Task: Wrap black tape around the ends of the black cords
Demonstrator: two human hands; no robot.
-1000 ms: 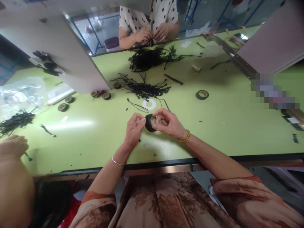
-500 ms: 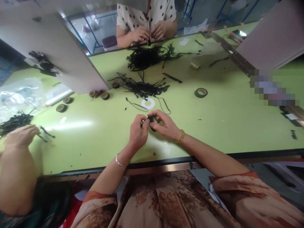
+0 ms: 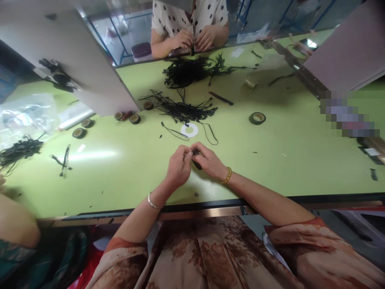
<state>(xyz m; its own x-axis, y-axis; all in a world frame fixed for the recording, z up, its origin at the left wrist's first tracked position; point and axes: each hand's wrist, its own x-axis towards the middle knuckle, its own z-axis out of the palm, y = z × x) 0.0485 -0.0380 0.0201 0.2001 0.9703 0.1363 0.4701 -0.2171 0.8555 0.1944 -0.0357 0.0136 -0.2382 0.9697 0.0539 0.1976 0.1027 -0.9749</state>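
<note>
Well over to the left, a bundle of black cords (image 3: 19,147) lies on the green tabletop (image 3: 126,168), with spare tape rolls (image 3: 79,133) a little nearer the middle. Close to the near edge, the left hand (image 3: 178,170) meets the right hand (image 3: 210,163). Both sets of fingers close narrowly on a black tape roll (image 3: 197,165) pinched between them, just above the tabletop. The roll lies right of the left fingertips and under the right thumb, so the right hand covers more of it; its axis is hidden. Farther off lie a white ring (image 3: 189,129) and a pile of cords (image 3: 180,109), and to the right another tape roll (image 3: 257,118).
</note>
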